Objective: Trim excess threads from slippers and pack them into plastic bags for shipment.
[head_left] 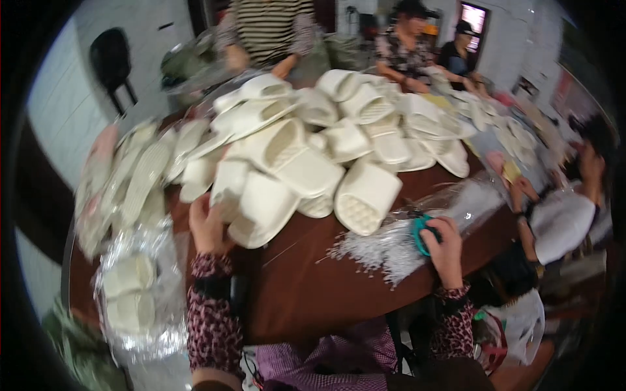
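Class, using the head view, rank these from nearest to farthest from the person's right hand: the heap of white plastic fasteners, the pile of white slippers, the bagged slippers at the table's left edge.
From the right hand:
1. White plastic fasteners, just left of it.
2. Pile of white slippers, up-left, mid-table.
3. Bagged slippers, far left edge.

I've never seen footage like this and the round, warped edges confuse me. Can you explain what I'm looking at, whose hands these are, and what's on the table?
There is one picture, taken by a wide fisheye camera worn on a person's head and looking down, which is why the edges bend. The two patterned sleeves rising from the bottom are that person's own arms. The left hand rests on a white slipper at the edge of a big pile of slippers on a brown table. The right hand grips a teal-handled tool beside a heap of thin white plastic pieces. Bagged slippers lie at left. Other people work around the table.
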Action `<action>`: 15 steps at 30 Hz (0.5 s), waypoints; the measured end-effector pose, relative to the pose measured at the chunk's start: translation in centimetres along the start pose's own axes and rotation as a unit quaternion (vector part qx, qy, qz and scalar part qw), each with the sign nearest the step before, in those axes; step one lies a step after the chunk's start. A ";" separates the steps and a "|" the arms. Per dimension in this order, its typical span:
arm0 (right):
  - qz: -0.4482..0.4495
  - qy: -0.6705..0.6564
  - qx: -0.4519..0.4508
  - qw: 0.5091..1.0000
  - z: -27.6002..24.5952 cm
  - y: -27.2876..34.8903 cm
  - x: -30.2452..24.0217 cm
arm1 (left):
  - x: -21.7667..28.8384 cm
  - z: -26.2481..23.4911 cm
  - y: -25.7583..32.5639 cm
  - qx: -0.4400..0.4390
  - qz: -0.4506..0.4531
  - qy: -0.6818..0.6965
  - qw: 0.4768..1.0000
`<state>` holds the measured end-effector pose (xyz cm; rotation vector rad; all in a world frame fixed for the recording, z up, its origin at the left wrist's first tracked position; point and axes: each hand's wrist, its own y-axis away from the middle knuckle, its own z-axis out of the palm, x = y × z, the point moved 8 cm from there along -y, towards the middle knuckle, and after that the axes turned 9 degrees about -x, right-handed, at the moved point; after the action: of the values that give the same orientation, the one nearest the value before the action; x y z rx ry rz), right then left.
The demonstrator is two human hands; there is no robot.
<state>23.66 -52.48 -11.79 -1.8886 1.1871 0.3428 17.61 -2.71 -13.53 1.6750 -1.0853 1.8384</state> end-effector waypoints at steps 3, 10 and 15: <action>0.013 -0.002 -0.020 1.000 0.2 0.0 0.2 | -3.0 -0.8 -1.7 -0.030 -0.037 0.095 0.994; 0.009 0.002 -0.025 1.000 0.8 0.1 1.2 | -5.6 -0.9 -1.4 -0.056 -0.137 0.257 0.955; 0.011 -0.004 -0.028 1.000 0.8 0.0 1.3 | -5.8 0.5 -0.2 -0.069 -0.249 0.241 0.935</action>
<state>24.50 -52.63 -13.05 -1.9221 1.2046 0.3990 19.15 -1.87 -19.10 1.1784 -0.5072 1.6574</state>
